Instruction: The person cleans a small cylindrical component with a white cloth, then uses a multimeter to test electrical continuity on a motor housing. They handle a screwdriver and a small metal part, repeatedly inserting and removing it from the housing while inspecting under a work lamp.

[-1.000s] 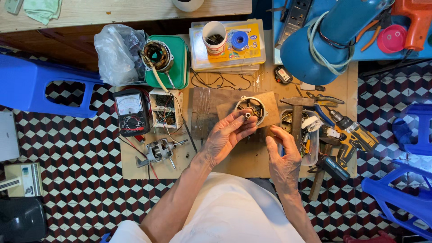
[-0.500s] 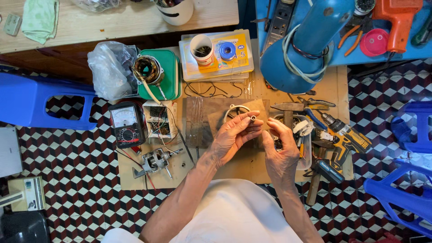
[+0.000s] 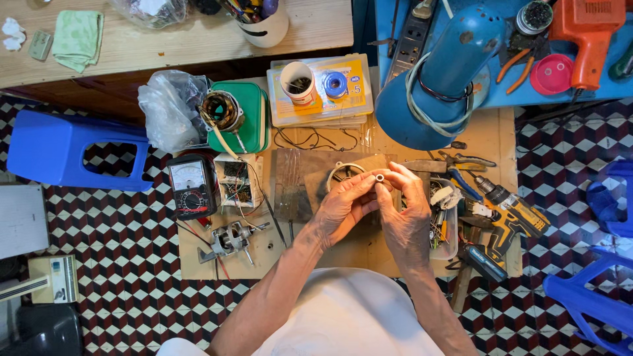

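Note:
My left hand (image 3: 343, 207) and my right hand (image 3: 405, 211) meet over the middle of a low wooden board (image 3: 491, 142). Between their fingertips they pinch a small white ring-shaped part (image 3: 380, 178). Just behind my left fingers a round metal motor housing (image 3: 339, 170) lies on a dark mat (image 3: 293, 181), mostly hidden by the hands. Both forearms reach up from the bottom of the view.
A multimeter (image 3: 191, 186), a small circuit box (image 3: 234, 179) and a motor rotor (image 3: 231, 240) lie left of the hands. A cordless drill (image 3: 511, 211), pliers and a parts tray (image 3: 445, 227) sit right. A blue lamp (image 3: 442, 76) stands behind; blue stools (image 3: 62, 151) flank the board.
My right hand has risen from the board's near edge to join my left hand. Both now hold the small white ring, lifted away from the motor housing.

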